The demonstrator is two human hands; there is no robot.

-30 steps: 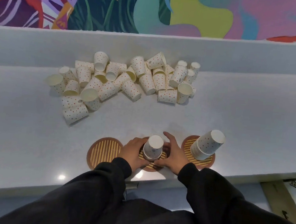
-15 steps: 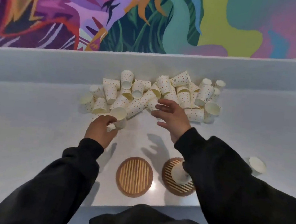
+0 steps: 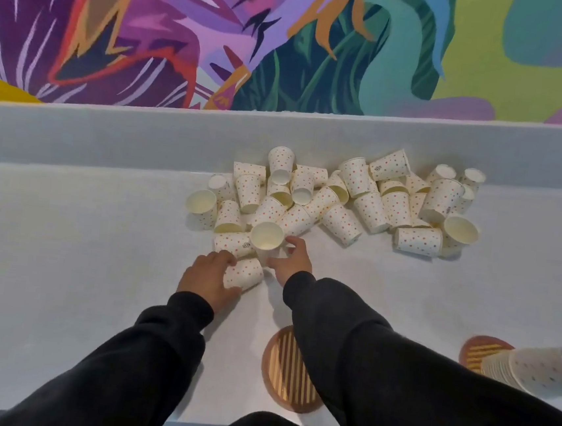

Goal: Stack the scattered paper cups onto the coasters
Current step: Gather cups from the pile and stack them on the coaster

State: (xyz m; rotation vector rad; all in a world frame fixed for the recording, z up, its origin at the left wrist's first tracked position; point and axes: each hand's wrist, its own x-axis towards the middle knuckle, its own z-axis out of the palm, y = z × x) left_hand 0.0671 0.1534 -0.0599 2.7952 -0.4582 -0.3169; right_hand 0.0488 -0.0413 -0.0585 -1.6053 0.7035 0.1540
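Several white dotted paper cups [image 3: 342, 201] lie scattered in a pile on the white counter [image 3: 79, 262]. My left hand [image 3: 207, 281] grips a cup lying on its side [image 3: 244, 274] at the pile's near edge. My right hand [image 3: 290, 258] is closed around an upright cup [image 3: 267, 237] just behind it. A round striped wooden coaster [image 3: 286, 371] lies near the front edge, partly under my right sleeve. At the far right, another coaster [image 3: 479, 352] carries a stack of nested cups [image 3: 539, 371]. The middle coaster is hidden by my right arm.
A raised white ledge [image 3: 108, 134] runs behind the cups, with a colourful mural wall [image 3: 289, 42] above it. The counter's front edge lies just below the coasters.
The view has swung left. My left hand has come back onto a cup lying on its side. My right hand has moved left from the pile's middle and closed on the upright cup.
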